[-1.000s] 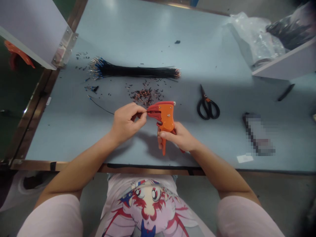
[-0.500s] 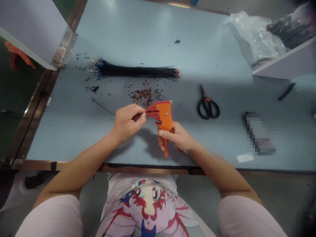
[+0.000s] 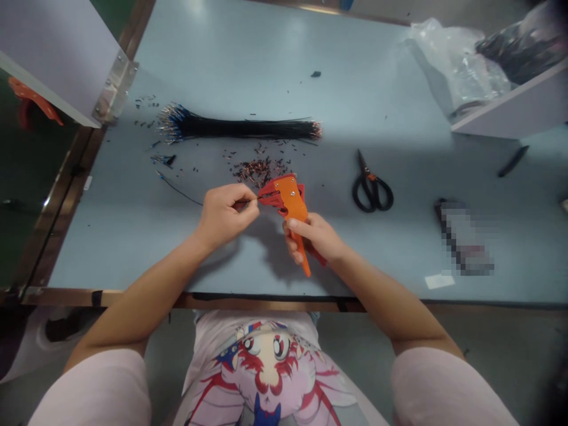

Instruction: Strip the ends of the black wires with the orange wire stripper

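Gripped the orange stripper (image 3: 291, 204) in the right hand (image 3: 316, 236), with fingers curled around the handles and the red nose turned toward nine o'clock. Pinched a wire (image 3: 180, 192) in the left hand (image 3: 224, 210), with thumb and fingertips closed, at nine o'clock from the stripper. Had one wire end meeting the nose, and the blue-tipped end trailing toward ten o'clock over the tabletop (image 3: 377, 254). Could not tell the depth inside. Saw scraps (image 3: 256, 170) strewn at twelve from the nose, a bundle (image 3: 244, 128) at eleven from the stripper, scissors (image 3: 373, 192) at three.
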`<state>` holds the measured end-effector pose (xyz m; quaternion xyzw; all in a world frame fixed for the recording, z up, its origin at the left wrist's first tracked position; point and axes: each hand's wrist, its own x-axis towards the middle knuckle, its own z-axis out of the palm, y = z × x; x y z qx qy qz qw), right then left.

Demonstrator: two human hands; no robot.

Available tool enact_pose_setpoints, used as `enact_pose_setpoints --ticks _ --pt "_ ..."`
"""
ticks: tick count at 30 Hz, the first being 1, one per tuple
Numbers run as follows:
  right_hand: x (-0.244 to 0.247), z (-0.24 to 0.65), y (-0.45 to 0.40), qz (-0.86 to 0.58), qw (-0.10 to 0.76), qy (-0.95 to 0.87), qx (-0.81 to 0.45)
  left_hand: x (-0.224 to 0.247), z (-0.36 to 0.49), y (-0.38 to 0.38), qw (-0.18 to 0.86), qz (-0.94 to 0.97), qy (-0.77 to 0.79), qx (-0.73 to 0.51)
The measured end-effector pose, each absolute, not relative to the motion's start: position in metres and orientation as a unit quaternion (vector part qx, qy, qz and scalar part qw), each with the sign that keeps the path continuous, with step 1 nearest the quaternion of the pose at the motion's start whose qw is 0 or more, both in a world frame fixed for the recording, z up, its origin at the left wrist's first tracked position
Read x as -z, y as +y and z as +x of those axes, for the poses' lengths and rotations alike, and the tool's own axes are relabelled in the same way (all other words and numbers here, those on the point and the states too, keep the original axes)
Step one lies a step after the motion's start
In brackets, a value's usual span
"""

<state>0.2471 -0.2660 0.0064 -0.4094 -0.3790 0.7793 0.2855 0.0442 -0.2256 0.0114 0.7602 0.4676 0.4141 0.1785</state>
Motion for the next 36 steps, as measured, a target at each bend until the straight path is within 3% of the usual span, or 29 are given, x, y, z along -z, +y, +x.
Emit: enact_pose_setpoints --ticks 7,12,14,20,36 --pt "-0.012 0.274 -0.244 -0.464 0.405 -0.283 -0.735 -0.014 0.025 -0.21 0.236 0.681 0.513 -0.466" --pt "-0.009 0.271 -0.249 -0.455 0.246 -0.334 -0.788 -0.003 0.027 -0.205 0.269 0.659 0.523 -0.469" --pt "-0.005 0.266 -0.252 -0.45 0.22 -0.338 -0.797 0.001 0.031 -0.206 0.263 0.665 0.515 -0.473" --pt "-0.001 0.263 -0.252 -0.409 0.239 -0.294 -0.83 0.004 0.038 -0.212 0.253 0.677 0.506 -0.471" --pt "0.002 0.256 -0.26 -0.313 0.274 -0.222 -0.882 0.002 0.06 -0.235 0.397 0.624 0.465 -0.487"
